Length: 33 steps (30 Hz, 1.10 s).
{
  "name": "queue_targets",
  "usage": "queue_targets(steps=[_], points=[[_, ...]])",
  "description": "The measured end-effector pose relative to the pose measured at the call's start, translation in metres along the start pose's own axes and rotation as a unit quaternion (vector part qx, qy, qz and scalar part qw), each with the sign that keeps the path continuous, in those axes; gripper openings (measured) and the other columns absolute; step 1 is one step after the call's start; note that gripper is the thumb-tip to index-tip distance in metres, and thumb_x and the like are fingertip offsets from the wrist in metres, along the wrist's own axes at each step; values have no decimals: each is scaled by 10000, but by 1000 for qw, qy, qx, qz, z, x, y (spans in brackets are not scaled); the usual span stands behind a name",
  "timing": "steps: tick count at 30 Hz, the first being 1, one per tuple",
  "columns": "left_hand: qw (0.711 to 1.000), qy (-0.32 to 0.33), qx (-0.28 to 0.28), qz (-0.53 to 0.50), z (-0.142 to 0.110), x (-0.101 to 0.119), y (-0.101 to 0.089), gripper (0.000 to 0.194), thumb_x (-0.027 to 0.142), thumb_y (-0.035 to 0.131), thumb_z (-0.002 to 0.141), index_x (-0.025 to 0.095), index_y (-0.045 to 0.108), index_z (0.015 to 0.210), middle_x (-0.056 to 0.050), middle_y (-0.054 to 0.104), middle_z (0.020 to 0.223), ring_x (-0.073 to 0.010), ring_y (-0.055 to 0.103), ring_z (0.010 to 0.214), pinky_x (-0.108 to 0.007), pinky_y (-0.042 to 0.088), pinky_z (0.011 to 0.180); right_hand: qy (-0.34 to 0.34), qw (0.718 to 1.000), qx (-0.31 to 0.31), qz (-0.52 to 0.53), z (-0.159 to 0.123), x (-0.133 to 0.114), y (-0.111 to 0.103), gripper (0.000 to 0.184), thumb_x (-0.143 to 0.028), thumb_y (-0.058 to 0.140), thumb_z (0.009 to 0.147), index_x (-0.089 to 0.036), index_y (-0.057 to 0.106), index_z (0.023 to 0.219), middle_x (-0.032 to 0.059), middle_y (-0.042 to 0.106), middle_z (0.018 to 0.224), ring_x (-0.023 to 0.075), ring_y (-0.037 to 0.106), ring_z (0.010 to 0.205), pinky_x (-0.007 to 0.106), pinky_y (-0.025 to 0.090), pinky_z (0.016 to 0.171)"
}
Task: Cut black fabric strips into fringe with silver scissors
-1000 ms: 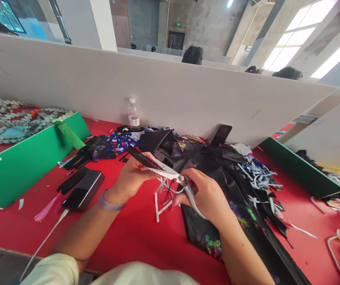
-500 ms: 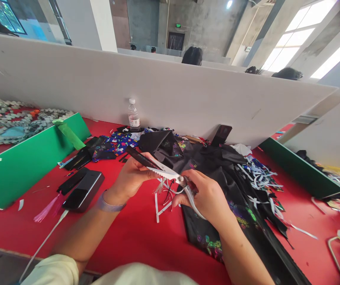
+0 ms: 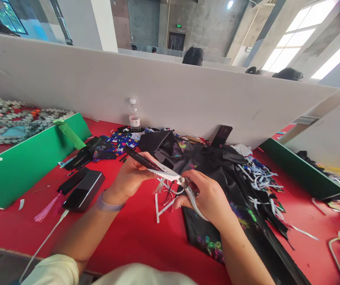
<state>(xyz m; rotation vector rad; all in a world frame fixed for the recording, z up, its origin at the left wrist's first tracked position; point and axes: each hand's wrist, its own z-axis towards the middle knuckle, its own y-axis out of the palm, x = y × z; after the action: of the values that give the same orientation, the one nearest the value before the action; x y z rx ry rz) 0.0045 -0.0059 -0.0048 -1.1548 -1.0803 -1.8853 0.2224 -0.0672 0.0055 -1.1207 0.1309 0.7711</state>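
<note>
Right hand: wrapped around the grips of a pair of scissors, thumb on the near side, just above the desk.
Left hand: pinching a black strip between thumb and fingers, close beside the blades.
Scissors: held in the air at the middle of the desk, blades parted and pointing left. We judge them rigid and fairly weighty, best held by the grips, with fingers clear of the toothed edge.
Black strip: angled from far left down toward the blades, seemingly between them, though we cannot tell whether both touch it. We expect it to be light, pliable and perhaps a little slick; a pinch close to the blades should keep it from folding.
White strips: loose on the desk, below and between our hands.
Black cloth: spread from the far middle to the near right, with bright patterned patches; it looks soft and smooth, easier to gather by a fold than by one edge.
Scraps: heaped to the right of the cloth.
Black device: near left, a pink tassel beside it.
Bottle: upright at the far side, left of the leaning phone.
</note>
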Motion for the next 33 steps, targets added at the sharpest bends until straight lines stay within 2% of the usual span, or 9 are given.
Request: queue_targets(steps=[10,18,24,33], points=[[1000,2,8,11,0,1,-1,137,134,808,673,177,703,749,-16,734,751,-165,671,716,-263,523,678,-6,1000,19,-7,-1,0,2,494,-602,734,717,-155,639,905,5,571,664,112,455,539,216,360,513],[999,4,30,23,0,6,2,174,192,842,628,159,692,709,-25,720,706,-169,656,676,-269,512,643,-8,999,29,-13,-1,0,3,513,-622,735,701,-156,647,896,10,590,663,104,442,517,214,352,495],[1000,3,19,-3,0,7,2,159,158,839,632,166,700,708,-11,708,683,-147,642,673,-248,504,646,-19,999,43,-19,0,0,4,517,-624,725,713,-146,652,896,13,588,657,103,447,509,216,360,495],[999,3,41,0,1,9,2,214,168,861,588,156,666,676,-27,715,701,-163,649,655,-269,518,639,-18,999,30,-26,0,0,2,498,-617,725,718,-159,648,898,10,586,667,110,469,524,218,371,509]])
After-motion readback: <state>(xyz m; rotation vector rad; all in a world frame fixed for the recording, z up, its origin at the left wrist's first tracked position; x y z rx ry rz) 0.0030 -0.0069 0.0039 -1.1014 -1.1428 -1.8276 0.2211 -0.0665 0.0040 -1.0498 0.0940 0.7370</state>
